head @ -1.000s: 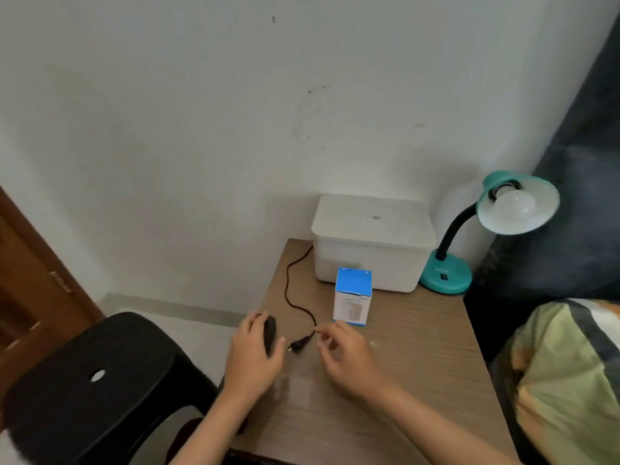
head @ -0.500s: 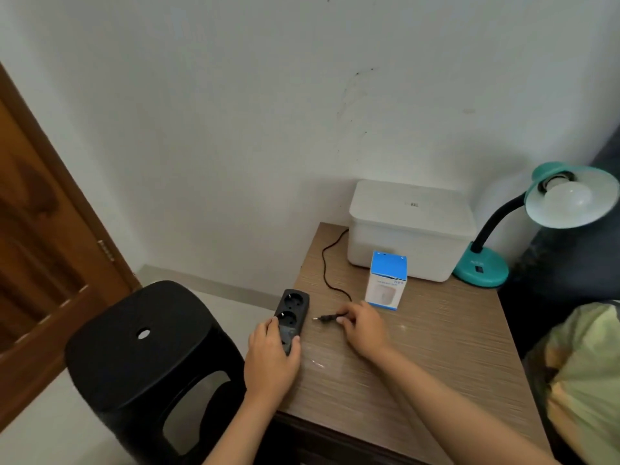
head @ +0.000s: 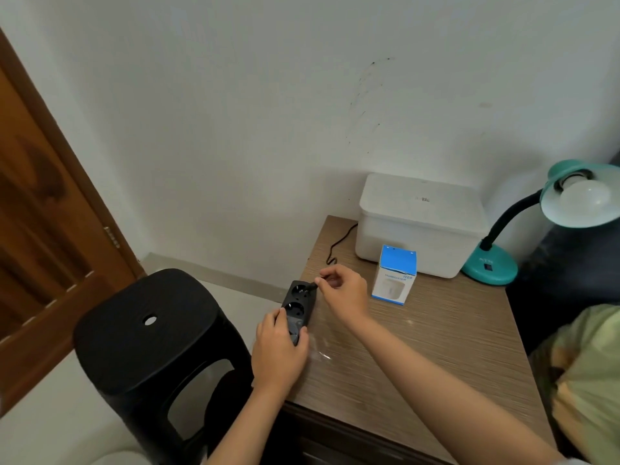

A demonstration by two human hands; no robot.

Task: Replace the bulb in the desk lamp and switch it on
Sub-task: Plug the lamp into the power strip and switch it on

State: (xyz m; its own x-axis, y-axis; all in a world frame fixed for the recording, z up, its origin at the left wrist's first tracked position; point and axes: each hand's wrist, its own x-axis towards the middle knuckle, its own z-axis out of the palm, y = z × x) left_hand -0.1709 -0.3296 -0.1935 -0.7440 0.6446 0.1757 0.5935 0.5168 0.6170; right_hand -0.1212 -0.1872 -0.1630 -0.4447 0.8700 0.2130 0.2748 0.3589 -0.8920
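Observation:
A teal desk lamp [head: 489, 265] stands at the table's far right corner, its shade turned toward me with a white bulb [head: 583, 196] in the socket. Its black cord [head: 339, 245] runs along the table's left side. My right hand [head: 345, 293] pinches the cord's plug [head: 312, 286] at the top socket of a black power strip [head: 298, 307]. My left hand [head: 280, 350] grips the strip's near end at the table's left edge. A blue and white bulb box [head: 396, 275] stands upright just right of my right hand.
A white lidded plastic box [head: 419, 223] sits against the wall behind the bulb box. A black plastic stool [head: 147, 344] stands left of the wooden table [head: 419, 347]. A wooden door [head: 43, 229] is at far left. Patterned cloth [head: 587, 380] lies at right.
My right hand has carried the plug left and up from the tabletop to the strip's top socket. My left hand keeps hold of the strip. The camera has turned left.

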